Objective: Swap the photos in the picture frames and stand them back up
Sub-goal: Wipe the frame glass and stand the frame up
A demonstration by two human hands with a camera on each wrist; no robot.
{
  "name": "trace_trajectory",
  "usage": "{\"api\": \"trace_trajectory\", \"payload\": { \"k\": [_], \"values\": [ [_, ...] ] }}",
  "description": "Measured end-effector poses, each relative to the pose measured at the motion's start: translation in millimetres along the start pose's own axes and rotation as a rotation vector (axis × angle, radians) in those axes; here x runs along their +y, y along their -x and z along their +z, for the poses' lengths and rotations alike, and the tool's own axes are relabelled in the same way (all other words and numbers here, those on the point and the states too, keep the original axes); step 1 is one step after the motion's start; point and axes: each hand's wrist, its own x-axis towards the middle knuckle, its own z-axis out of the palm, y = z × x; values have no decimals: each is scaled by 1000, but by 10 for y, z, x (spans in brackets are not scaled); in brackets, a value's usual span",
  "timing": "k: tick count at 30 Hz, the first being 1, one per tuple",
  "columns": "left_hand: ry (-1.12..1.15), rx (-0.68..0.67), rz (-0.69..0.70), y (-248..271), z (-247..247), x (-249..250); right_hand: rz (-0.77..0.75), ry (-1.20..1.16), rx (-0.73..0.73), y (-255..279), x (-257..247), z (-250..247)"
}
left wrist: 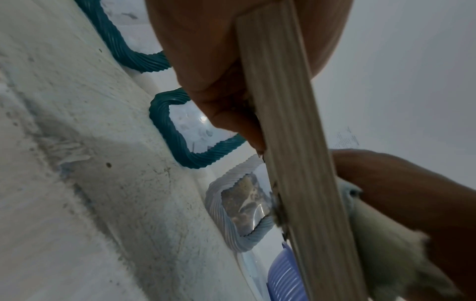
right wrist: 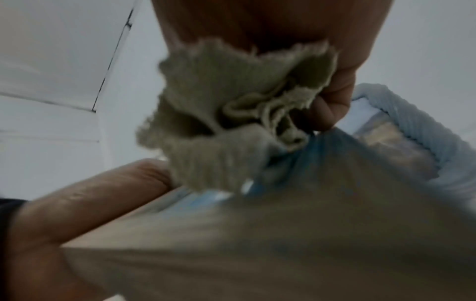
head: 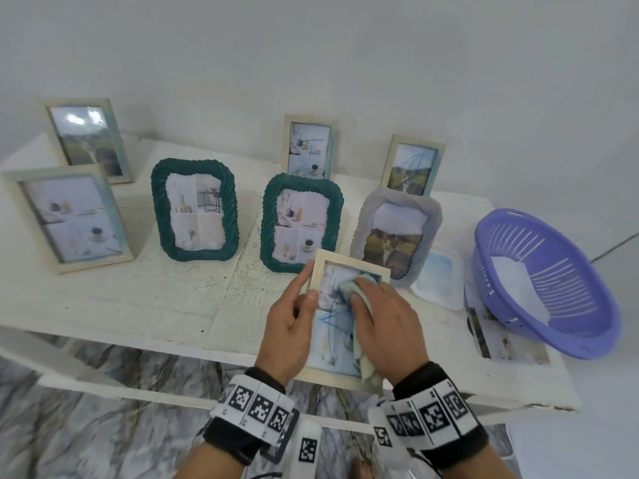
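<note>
Pale wood, ridged along its edge, forms the frame held over the white table's front edge, at six o'clock from the right green frame. Blue scribbles cross its glass; no legible writing shows, only black-and-white coded squares on the wristbands. The left hand grips its left rail, thumb on front. The right hand presses a bunched beige cloth against the glass, fingers curled round it.

The left hand grips the wooden picture frame's left edge while the right hand presses a bunched cloth on its glass.
</note>
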Motion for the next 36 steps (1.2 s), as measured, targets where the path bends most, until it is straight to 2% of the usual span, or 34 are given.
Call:
{"api": "trace_trajectory", "payload": {
  "k": [2,6,10,13,17,20,25,26,29,31,33,36],
  "values": [
    [6,-1,4,-10,0,17,-74,-59,-78,33,-66,-41],
    [23,-10,-17,10,-29,21,-188,161,-156,144,-9,-229],
    [18,1,6,2,-14,69,-68,317,-95,74,74,-250],
    [21,-22,19,2,37,104,-3,238,-32,-21,-32,-213],
    [9,-9,30,11,-16,97,-194,39,-178,152,-176,-256],
    [-2,9,28,12,-63,88,-276,100,-248,214,-106,-349],
    [-7,-2,32,83,13,153,-142,207,-92,-20,-28,-388],
    [-9,-3,31,79,19,160,-162,174,-115,-21,-65,-373],
    [2,-3,15,31,-22,154,-310,51,-303,148,-181,-390],
    [-2,16,10,17,-59,147,-389,101,-350,235,-160,-454],
    [-12,27,14,25,-69,154,-379,186,-309,187,-79,-485],
    [-16,22,17,35,-27,166,-254,219,-189,28,-43,-483]
  ]
}}
